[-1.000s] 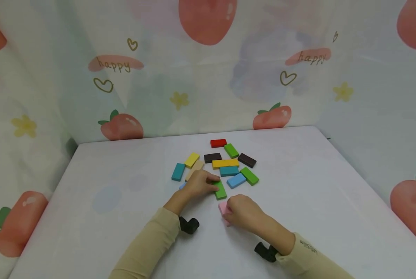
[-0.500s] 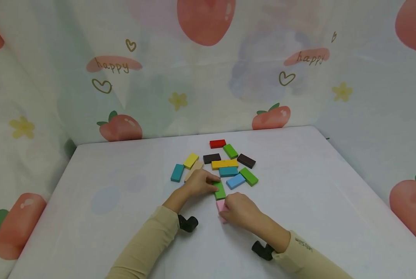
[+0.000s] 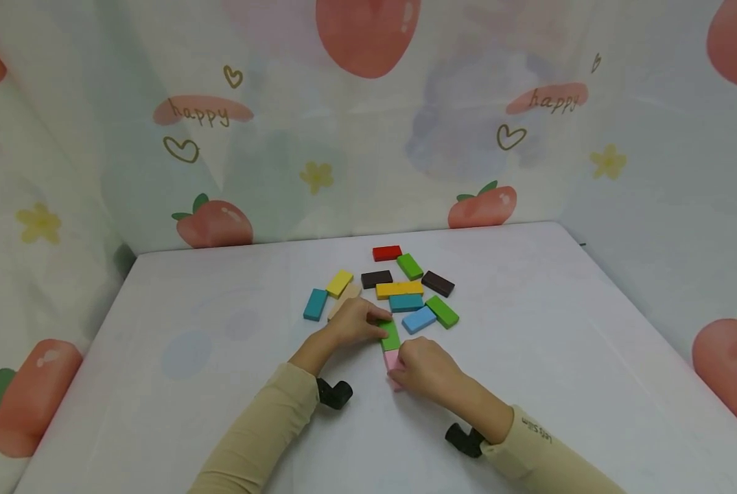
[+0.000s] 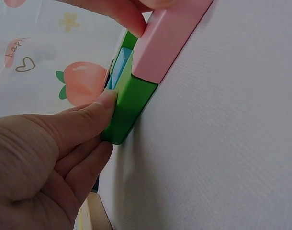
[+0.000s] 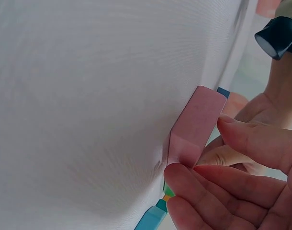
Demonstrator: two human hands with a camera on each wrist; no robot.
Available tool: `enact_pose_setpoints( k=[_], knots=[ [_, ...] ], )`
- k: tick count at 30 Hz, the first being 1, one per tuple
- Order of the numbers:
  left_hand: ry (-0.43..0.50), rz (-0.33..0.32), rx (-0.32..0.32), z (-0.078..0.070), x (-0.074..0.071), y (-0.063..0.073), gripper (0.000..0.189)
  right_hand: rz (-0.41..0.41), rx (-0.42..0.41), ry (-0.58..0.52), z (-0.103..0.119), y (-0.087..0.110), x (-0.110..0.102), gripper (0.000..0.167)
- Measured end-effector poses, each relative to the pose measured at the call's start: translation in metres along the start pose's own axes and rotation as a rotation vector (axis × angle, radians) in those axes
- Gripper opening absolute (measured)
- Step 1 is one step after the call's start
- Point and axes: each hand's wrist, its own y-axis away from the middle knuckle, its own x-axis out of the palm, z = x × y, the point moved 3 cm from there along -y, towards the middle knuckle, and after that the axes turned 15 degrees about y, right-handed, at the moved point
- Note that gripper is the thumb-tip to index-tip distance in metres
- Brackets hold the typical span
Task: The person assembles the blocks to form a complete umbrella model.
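My left hand (image 3: 356, 323) pinches a green block (image 3: 391, 337) lying flat on the white table, its thumb (image 4: 95, 115) on one side and fingertips at the far end. Against the near end of that block sits a pink block (image 3: 391, 360), held between the thumb and fingers of my right hand (image 3: 429, 368). In the left wrist view the pink block's end (image 4: 170, 43) meets the green one's, nearly in line. The right wrist view shows the right fingertips at one end of the pink block (image 5: 198, 115) and the thumb on its side.
Beyond the hands several blocks lie flat: light blue (image 3: 418, 320), green (image 3: 442, 312), teal (image 3: 406, 302), orange-yellow (image 3: 399, 290), dark brown (image 3: 438, 283) and red (image 3: 387, 253). Left of them are a beige block (image 3: 348, 296), yellow block (image 3: 340, 283) and another teal block (image 3: 316, 304).
My right hand has slid the pink block forward and slightly left, closing the gap to the green block. The left hand has stayed on the green block.
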Motion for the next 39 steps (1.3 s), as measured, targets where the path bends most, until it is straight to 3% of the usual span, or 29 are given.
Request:
enact_pose_setpoints(
  k=[12, 33, 39],
  knots=[
    [-0.01, 0.0, -0.03, -0.0035, 0.0002, 0.0017, 0.032, 0.028, 0.032, -0.03, -0.0013, -0.0024, 0.0005, 0.024],
    [-0.046, 0.011, 0.023, -0.0013, 0.0, 0.0007, 0.029, 0.032, 0.053, -0.083, -0.0017, -0.0034, 0.0021, 0.027],
    [-0.065, 0.007, 0.009, -0.0022, 0.0007, -0.0009, 0.029, 0.031, 0.052, -0.07, -0.0048, -0.0025, 0.0002, 0.023]
  ],
)
